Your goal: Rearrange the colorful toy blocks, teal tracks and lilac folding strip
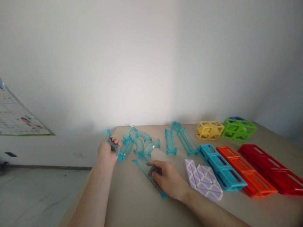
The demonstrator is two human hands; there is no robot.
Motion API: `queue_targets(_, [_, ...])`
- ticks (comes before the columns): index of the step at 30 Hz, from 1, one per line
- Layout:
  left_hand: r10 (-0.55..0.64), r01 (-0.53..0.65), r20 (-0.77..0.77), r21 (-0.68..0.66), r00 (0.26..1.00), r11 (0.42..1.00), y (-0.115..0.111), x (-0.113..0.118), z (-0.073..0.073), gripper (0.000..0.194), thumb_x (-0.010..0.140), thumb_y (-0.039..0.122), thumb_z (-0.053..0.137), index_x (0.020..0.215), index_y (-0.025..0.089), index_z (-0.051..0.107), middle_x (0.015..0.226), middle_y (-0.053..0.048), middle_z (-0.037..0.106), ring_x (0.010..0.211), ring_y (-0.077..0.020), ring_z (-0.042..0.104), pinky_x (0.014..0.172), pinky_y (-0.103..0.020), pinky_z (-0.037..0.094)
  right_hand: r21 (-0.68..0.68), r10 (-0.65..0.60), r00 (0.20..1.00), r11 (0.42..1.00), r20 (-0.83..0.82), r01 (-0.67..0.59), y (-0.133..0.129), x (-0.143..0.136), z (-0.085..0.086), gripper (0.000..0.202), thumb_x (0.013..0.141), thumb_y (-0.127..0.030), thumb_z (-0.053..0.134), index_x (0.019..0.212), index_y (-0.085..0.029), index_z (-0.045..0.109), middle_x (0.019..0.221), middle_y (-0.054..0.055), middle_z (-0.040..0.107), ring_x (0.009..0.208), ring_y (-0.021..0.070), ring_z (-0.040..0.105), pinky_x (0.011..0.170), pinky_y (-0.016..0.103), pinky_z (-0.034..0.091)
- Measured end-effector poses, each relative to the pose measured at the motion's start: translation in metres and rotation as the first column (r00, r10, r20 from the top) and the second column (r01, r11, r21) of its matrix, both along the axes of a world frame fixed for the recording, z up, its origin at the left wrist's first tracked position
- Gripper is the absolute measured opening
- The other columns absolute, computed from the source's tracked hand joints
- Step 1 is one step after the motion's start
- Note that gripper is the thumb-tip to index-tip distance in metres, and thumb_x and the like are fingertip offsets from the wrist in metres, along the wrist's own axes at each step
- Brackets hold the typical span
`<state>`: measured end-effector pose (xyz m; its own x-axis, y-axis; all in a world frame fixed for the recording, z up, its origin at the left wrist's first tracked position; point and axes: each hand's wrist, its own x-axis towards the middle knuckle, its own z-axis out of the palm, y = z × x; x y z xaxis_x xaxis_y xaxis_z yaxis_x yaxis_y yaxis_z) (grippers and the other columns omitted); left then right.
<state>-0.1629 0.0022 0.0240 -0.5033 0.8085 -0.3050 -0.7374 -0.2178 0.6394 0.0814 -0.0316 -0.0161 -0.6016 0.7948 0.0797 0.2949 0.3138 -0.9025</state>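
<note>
My left hand (108, 150) is closed around a translucent blue track piece (107, 132) at the table's left edge; palm and fingers cover much of it. My right hand (167, 179) grips a straight translucent blue track piece (144, 166) by its right side, thumb and fingers over its middle. That straight piece slants across the table, its far end close to the curved pieces. Between and beyond the hands lie several curved translucent blue track pieces (138, 145). Farther right are two straight track pieces, a shorter one (170, 142) and a longer one (187, 142).
To the right lie a purple-and-white triangle-block puzzle (204, 181) and light blue (222, 167), orange (246, 171) and red (272, 168) frame blocks. Yellow (209, 130) and green (238, 129) open frames stand behind. A white wall backs the table (132, 201); floor shows at left.
</note>
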Motion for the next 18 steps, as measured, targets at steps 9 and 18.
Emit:
queue_targets(9, [0.072,-0.109,-0.192,-0.191,0.979,0.976,0.004,0.006,-0.006,0.014,0.072,0.008,0.052,0.065,0.019,0.048,0.046,0.004,0.051,0.033,-0.011,0.05,0.036,-0.019,0.04,0.129,-0.01,0.994,0.992,0.109,-0.004,-0.002,0.002,0.001,0.028,0.079,-0.013,0.053,0.099,-0.02,0.072,0.083,0.003,0.073,0.076,0.0166,0.066,0.071,0.026,0.047])
queue_targets(18, [-0.099,0.079,-0.138,-0.143,0.986,0.986,0.007,0.014,-0.005,0.017,0.078,0.008,0.046,0.064,0.018,0.043,0.071,-0.008,0.067,0.062,-0.018,0.069,0.053,-0.025,0.056,0.238,-0.01,0.991,0.971,0.135,-0.022,-0.003,0.001,0.0,0.022,0.082,-0.017,0.053,0.094,-0.018,0.072,0.076,0.003,0.071,0.065,0.0134,0.062,0.065,0.023,0.046])
